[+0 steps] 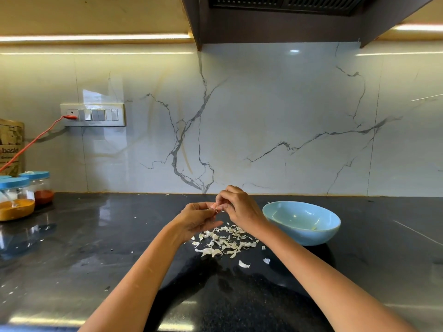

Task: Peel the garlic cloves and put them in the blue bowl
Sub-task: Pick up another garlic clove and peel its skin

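Above the black counter, my left hand and my right hand meet fingertip to fingertip, both pinched on a small garlic clove that is mostly hidden by the fingers. Beneath the hands lies a pile of white garlic skins. The blue bowl stands just right of my right hand, tilted a little toward me, with a small pale piece low inside it.
Two blue-lidded jars of orange and red powder stand at the far left, a brown paper bag behind them. A red cable runs to the wall switch plate. Stray skin bits lie nearer me. The marble backsplash rises behind the counter.
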